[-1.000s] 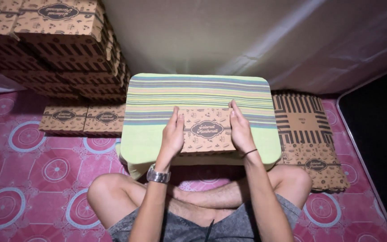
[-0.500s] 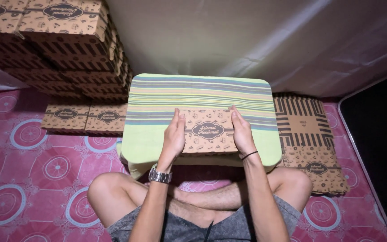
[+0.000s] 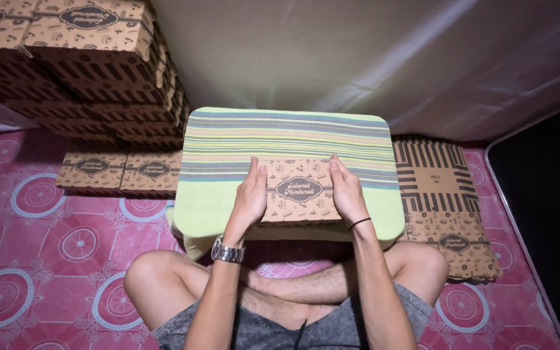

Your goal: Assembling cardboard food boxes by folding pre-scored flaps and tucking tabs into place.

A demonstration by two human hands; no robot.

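A pink patterned mat [image 3: 46,259] was seen under crossed legs. A brown printed box [image 3: 298,190] was held flat on a striped low table [image 3: 286,133], the left hand [image 3: 249,198] pressed to its left edge, the right hand [image 3: 347,192] to its right edge, fingers closed along the sides. Flat cartons [image 3: 445,207] lay right, more boxes [image 3: 121,172] left, stacked boxes [image 3: 85,65] beyond, a pale wall [image 3: 358,52] behind.

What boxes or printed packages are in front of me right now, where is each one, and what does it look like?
Brown printed cardboard box: on the striped cushion, held between left hand and right hand.
Tall stack of brown patterned boxes: far left, against the wall.
Two folded brown boxes: floor, left.
Flat striped brown cartons: floor, right.
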